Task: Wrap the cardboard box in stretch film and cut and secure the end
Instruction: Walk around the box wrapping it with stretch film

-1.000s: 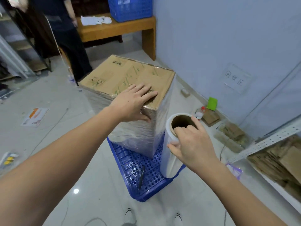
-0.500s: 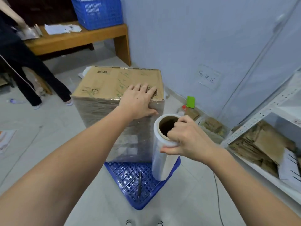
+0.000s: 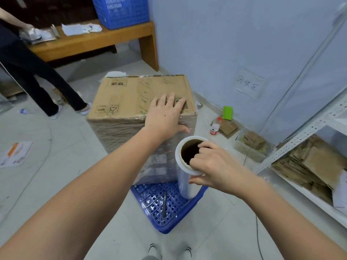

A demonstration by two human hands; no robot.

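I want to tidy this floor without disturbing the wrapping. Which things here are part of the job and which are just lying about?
In use:
brown cardboard box, sides filmed, left hand flat on top
clear stretch film roll, right hand gripping its rim
blue plastic pallet under the box

Lying about:
green card
small white bottle
printed leaflet

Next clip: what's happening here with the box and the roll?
A person is wrapping a cardboard box in stretch film. The left hand lies flat on the box top at its near right corner, steadying it. The right hand grips the upright film roll by its top, fingers hooked into the core, beside the box. The box sides already carry film; the top is bare. The box stands on a blue pallet, where a dark pen-like tool lies.
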